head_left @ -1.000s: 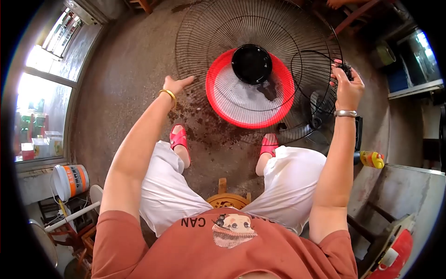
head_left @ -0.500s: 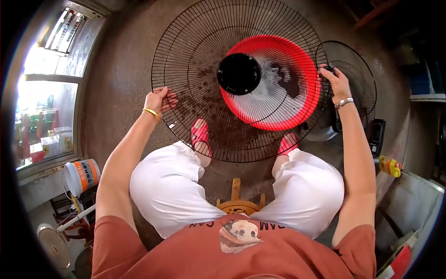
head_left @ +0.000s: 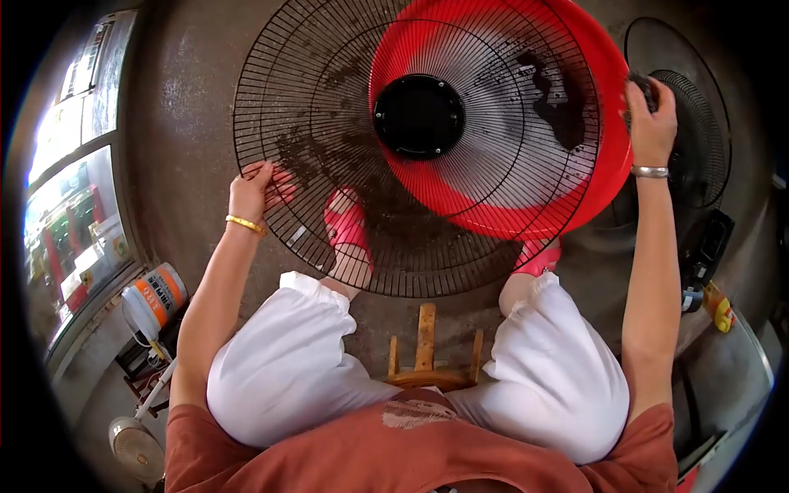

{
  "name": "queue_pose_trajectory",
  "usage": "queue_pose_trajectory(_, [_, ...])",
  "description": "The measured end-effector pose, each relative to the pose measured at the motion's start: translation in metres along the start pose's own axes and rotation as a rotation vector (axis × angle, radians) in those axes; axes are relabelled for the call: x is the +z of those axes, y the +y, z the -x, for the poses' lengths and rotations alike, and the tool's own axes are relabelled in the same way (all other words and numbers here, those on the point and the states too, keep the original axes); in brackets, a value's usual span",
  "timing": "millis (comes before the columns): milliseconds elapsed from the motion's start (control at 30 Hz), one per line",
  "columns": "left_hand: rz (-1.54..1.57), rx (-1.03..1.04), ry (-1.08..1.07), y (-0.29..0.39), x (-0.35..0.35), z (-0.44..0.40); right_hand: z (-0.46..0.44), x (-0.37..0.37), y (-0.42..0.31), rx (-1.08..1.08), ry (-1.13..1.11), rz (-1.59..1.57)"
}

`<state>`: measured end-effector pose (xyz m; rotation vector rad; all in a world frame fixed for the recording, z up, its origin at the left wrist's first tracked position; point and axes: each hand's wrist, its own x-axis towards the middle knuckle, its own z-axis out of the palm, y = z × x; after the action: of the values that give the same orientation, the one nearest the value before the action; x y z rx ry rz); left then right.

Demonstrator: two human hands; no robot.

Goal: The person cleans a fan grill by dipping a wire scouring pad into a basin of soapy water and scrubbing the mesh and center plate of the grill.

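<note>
A round black wire fan grille [head_left: 419,117] with a solid black centre disc hangs in front of me, over my feet. My left hand [head_left: 261,189] grips its left rim, thumb on top and fingers seen through the wires. Behind the grille is a red basin [head_left: 604,99] holding water, with dark patches in it. My right hand [head_left: 652,107] is closed on a dark scrubber [head_left: 642,89] near the basin's right edge, to the right of the grille's rim.
Another wire fan guard [head_left: 699,123] is at the right, above a black fan base [head_left: 708,246]. A yellow bottle [head_left: 720,309] is at the lower right. A white bucket [head_left: 154,297] stands at the left near a window [head_left: 82,222]. A wooden stool [head_left: 427,374] is beneath me.
The grille has moved left and toward me, and my left hand, earlier open and off it, now holds its rim. My right hand with the scrubber has shifted right, away from the grille.
</note>
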<state>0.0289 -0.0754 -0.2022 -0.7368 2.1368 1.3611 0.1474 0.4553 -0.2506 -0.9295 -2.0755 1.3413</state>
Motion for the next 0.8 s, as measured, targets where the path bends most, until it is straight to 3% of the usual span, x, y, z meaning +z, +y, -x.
queue_pose_trajectory(67, [-0.014,-0.004,0.011,0.001,0.0,0.003,0.018,0.022,-0.034,-0.319,-0.231,0.308])
queue_pose_trajectory(133, [-0.034,-0.021,0.012,0.003,0.0,0.003,0.042,0.054,-0.038,-0.414,-0.533,0.225])
queue_pose_trajectory(200, [-0.043,-0.018,0.002,0.004,-0.001,0.0,0.062,0.084,-0.022,-0.548,-0.577,0.312])
queue_pose_trajectory(400, [-0.068,-0.039,0.033,0.009,0.006,0.008,0.062,0.114,-0.01,-0.233,-0.587,0.31])
queue_pose_trajectory(567, [-0.07,-0.034,0.035,0.011,0.009,0.009,0.071,0.128,-0.025,-0.209,-0.599,0.277])
queue_pose_trajectory(700, [-0.059,-0.034,0.023,0.012,0.008,0.009,0.082,0.142,-0.037,-0.208,-0.75,0.636])
queue_pose_trajectory(800, [-0.047,-0.043,0.018,0.008,0.005,0.009,0.079,0.143,-0.041,-0.335,-0.81,0.679])
